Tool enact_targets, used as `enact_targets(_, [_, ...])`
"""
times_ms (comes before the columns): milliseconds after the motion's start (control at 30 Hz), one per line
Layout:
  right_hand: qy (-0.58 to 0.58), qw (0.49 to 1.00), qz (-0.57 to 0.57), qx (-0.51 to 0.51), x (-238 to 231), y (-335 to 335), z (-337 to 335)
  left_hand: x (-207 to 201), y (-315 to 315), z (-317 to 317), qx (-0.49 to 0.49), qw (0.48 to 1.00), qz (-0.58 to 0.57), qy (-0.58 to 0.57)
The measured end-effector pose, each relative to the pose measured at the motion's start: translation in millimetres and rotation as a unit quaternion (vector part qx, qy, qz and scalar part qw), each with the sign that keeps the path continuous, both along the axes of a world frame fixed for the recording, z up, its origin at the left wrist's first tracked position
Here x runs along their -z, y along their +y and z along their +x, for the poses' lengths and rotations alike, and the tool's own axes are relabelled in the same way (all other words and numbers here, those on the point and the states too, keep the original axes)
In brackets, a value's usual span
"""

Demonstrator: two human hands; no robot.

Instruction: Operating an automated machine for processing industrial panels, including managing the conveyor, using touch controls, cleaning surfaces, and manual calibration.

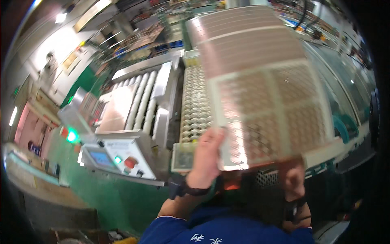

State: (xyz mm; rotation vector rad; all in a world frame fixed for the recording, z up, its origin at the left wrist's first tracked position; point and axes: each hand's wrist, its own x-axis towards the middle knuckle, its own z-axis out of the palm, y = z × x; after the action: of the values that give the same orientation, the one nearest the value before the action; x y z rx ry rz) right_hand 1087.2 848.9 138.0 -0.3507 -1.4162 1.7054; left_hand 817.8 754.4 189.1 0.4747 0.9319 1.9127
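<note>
I hold a large thin copper-coloured panel [264, 101] up in front of me, tilted away over the machine, one hand at each lower corner so the sheet stays flat and does not sag or bend. My left hand [207, 156] has its fingers [214, 138] clamped on the lower left edge; my right hand [293, 179] sits under the lower right corner, mostly hidden by the panel, so I cannot tell how its fingers lie. Below the panel runs a roller conveyor [196, 101], its rows of small wheels bare where I can see them. To the left, another copper sheet [115, 110] lies flat beside white rollers [140, 101], above a control box [118, 156] with a red button.
</note>
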Motion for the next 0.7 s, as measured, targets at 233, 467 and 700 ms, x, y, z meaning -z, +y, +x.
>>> enact_targets(233, [-0.054, 0.963, -0.067, 0.257, 16, 9, 119, -6, -66, 19, -0.127, 0.918, -0.018, 0.376])
enact_targets(467, [-0.048, 0.902, -0.020, 0.429, 3, 51, 220, 39, -248, -133, -0.630, 0.623, -0.233, 0.400])
enact_targets(700, [-0.166, 0.814, 0.105, 0.547, -24, 58, 214, 91, -299, -244, -0.581, 0.591, -0.304, 0.470])
